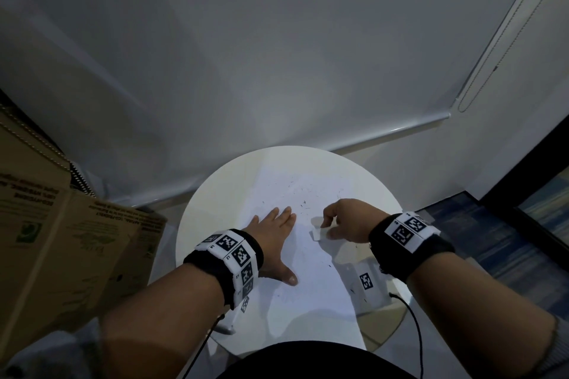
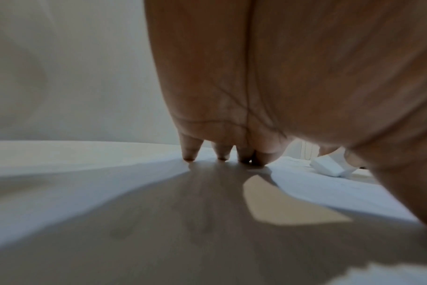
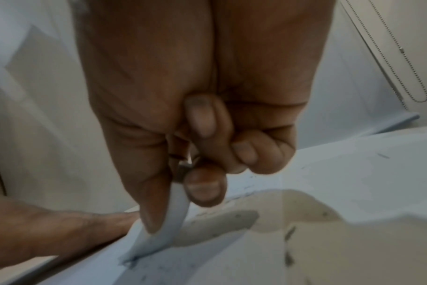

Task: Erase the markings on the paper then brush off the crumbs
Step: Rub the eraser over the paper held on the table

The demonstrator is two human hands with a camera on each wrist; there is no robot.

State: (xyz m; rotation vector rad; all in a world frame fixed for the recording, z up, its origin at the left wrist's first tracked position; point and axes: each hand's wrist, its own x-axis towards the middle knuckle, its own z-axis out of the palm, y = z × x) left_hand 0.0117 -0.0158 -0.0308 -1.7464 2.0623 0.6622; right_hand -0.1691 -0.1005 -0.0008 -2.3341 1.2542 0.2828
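Left hand (image 1: pixel 272 237): flat, fingers straight, pressing white paper sheet (image 1: pixel 303 283).
Right hand (image 1: pixel 346 220): pinches white rectangular eraser (image 1: pixel 317 232), tip on sheet.
Paper: on round white table (image 1: pixel 215 194), overhangs near edge; dark crumbs (image 1: pixel 300 201) scattered far half.
Brown cardboard box (image 1: pixel 61 243): left; print unreadable.

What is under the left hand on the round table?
The left hand presses flat on the white paper, which lies on the table. Any markings beneath the palm are covered.
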